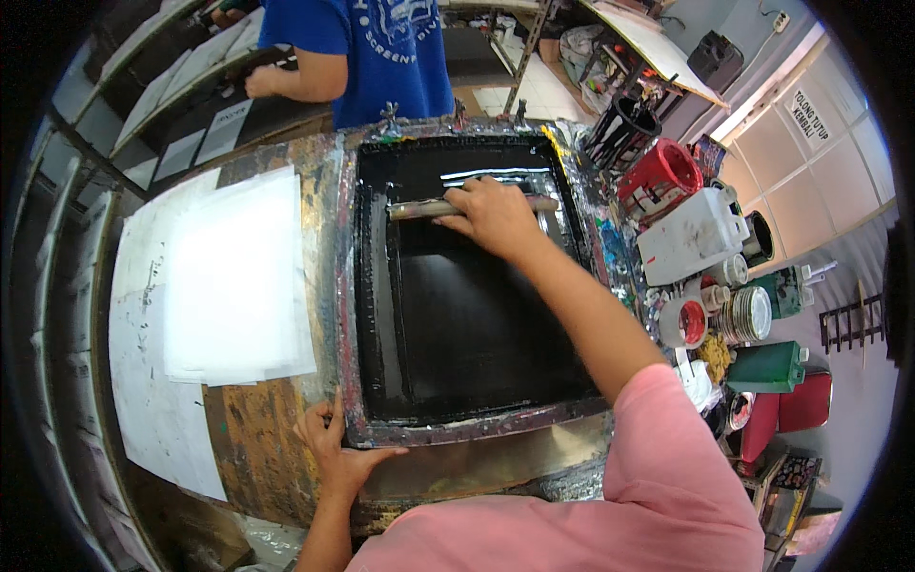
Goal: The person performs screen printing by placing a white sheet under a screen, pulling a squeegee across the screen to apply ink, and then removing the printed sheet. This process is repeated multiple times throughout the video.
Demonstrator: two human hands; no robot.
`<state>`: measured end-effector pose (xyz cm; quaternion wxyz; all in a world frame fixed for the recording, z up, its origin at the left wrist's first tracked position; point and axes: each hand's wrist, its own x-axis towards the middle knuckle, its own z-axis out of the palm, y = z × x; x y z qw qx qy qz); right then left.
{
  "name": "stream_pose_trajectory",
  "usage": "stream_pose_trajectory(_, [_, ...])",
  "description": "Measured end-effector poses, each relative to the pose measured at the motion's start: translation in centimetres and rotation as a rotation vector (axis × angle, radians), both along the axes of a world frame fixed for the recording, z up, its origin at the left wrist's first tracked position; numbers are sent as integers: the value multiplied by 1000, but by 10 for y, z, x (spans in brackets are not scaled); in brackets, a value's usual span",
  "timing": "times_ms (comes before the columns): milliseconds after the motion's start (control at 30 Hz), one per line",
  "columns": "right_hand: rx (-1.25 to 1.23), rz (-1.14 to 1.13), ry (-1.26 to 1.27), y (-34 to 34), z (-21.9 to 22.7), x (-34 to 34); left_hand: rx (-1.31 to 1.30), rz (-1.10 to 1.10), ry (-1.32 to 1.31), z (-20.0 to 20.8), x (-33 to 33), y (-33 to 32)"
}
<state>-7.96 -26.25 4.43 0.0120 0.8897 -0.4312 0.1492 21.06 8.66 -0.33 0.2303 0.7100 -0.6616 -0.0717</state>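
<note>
1. Squeegee (pixel 419 208) sits near the far end of the black screen, lying crosswise, with its wooden handle sticking out to the left of the right hand (pixel 491 217).
2. That right hand is wrapped over the top of the squeegee toward its right end, fingers curled down on it, so it's clamped on pretty firmly. The arm reaches out from a pink sleeve (pixel 667 448) at the bottom right.
3. Printing screen (pixel 448 324) is a big dark rectangle full of black ink, in a frame (pixel 348 286) crusted with old paint and tape. It takes up the middle of the worktable.
4. Left hand (pixel 334 453) is at the near-left corner of that frame, fingers spread and pressed flat on the edge. Open palm, not gripping anything as far as I can see, though the thumb side is kinda hard to make out.
5. So the two hands are well apart: one at the far end on the squeegee, one at the near corner.
6. Stack of white paper sheets (pixel 238 276) lies just left of the frame.
7. Right side is a mess of ink tubs: a red bucket (pixel 662 176), a white jug (pixel 691 234), a green container (pixel 767 367).
8. Another person in a blue shirt (pixel 381 52) stands across the table.
</note>
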Motion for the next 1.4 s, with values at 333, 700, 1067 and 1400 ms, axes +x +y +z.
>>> stream_pose_trajectory(333, [-82,-25,14,-30,-7,-3,-48,-36,324,-4,-5,2])
stream_pose_trajectory(700, [178,-49,42,250,62,-25,-79,0,681,11,-21,-4])
stream_pose_trajectory(1067, [-475,-64,-172,174,258,1,-898,-291,1130,101,-26,-168])
stream_pose_trajectory(1400, [-504,-74,-267,124,288,4,-282,-278,168,-52,-23,-369])
